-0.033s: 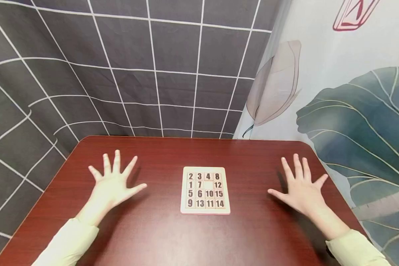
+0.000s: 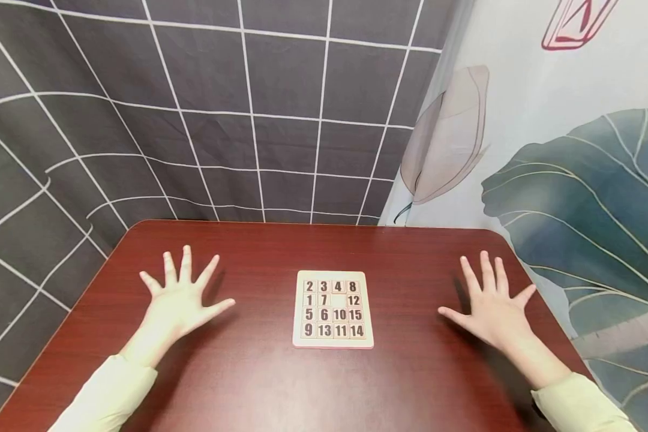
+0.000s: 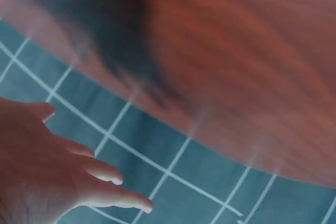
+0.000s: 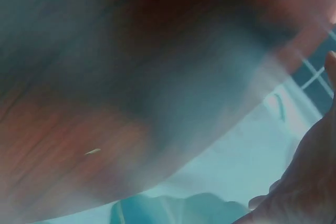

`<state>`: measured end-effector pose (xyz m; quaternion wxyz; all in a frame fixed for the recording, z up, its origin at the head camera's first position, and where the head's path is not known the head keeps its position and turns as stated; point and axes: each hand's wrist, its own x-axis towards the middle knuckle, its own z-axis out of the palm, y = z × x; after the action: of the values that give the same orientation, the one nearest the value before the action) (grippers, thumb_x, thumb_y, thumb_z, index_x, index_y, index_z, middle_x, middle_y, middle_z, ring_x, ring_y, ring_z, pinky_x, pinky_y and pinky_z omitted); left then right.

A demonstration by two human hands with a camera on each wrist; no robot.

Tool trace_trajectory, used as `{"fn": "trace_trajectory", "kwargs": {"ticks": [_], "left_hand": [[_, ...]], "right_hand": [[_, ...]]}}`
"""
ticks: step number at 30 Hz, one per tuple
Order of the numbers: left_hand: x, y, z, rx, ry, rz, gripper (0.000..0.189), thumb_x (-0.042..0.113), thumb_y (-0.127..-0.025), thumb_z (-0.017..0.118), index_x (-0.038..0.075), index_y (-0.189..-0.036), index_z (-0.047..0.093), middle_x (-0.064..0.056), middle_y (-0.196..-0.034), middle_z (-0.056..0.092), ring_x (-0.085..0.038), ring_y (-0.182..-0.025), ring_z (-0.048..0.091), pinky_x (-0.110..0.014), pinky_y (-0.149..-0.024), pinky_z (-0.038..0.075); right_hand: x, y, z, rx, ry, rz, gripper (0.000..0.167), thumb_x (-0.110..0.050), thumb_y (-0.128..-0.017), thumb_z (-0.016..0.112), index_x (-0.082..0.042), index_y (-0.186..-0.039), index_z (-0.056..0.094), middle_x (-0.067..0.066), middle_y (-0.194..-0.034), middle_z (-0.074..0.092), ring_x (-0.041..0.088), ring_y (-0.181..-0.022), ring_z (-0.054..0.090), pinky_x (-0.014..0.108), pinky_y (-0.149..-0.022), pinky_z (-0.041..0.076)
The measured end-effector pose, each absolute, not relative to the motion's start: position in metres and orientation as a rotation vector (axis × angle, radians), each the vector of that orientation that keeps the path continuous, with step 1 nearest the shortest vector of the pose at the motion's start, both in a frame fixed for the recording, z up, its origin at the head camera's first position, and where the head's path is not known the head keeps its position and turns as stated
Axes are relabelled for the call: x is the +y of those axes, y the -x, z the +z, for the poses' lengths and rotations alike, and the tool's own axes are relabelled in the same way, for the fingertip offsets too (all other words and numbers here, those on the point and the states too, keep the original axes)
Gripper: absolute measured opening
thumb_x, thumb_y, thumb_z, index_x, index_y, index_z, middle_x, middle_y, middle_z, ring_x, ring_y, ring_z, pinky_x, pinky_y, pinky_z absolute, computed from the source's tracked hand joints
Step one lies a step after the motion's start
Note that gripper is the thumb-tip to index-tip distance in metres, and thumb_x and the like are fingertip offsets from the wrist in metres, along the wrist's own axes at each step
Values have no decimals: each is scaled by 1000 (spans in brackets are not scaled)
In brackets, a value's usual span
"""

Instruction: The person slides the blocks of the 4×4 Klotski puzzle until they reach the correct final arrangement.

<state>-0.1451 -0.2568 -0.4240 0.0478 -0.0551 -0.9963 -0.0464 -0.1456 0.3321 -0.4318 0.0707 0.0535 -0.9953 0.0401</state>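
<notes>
Number puzzle lies flat mid-table, between the 2 hands, touched by neither. Progress, my read: tile work not begun. Rows read 2-3-4-8, 1-7-gap-12, 5-6-10-15, 9-13-11-14. If counting order is the measure, 0 of 15 tiles are home, so all 15 are left to place; gap is row 2, column 3.

Left hand: fingers spread wide, nothing held. Right hand: same, wide and bare. Shadows suggest both hover above the table. Wrist views are blurred up close and don't show the puzzle.

Materials: puzzle is a thin cream slab, rounded corners, square tiles, dark numerals; plastic or wood, can't tell. Tabletop is glossy red-brown with wood grain, rounded far corners. Behind: dark grey grid-lined cloth, slightly rippled, and white leaf-printed cloth. Sleeves pale, soft-looking.
</notes>
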Motion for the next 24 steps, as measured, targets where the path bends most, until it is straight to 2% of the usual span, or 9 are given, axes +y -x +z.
{"fn": "trace_trajectory", "kwargs": {"ticks": [8,13,19,24], "left_hand": [[-256,144,-426,-3050,175,-140,101,75,-88,64,18,-166,35,-40,-170,15,-74,-151,12,-100,-103,6],[-248,147,-429,-3030,199,-164,101,72,-88,65,14,-165,36,-39,-170,19,-71,-153,13,-98,-108,5],[-226,151,-437,-2900,327,-162,97,65,-88,68,8,-162,42,-35,-168,31,-61,-156,24,-84,-122,13],[-200,151,-440,-2841,524,-138,96,60,-91,69,1,-161,41,-32,-167,36,-52,-157,32,-70,-129,23]], "right_hand": [[334,148,-440,-3007,-184,106,118,-72,-85,73,-15,-171,15,32,-174,9,57,-159,8,103,-95,5],[330,152,-444,-2973,-249,84,110,-68,-86,74,-12,-167,27,33,-171,20,56,-156,19,101,-99,12],[317,160,-440,-2899,-381,68,94,-54,-88,78,-7,-160,41,35,-163,35,55,-150,32,95,-106,19],[296,168,-436,-2828,-551,50,80,-41,-91,78,-2,-155,49,33,-156,48,51,-145,45,81,-117,29]]}}
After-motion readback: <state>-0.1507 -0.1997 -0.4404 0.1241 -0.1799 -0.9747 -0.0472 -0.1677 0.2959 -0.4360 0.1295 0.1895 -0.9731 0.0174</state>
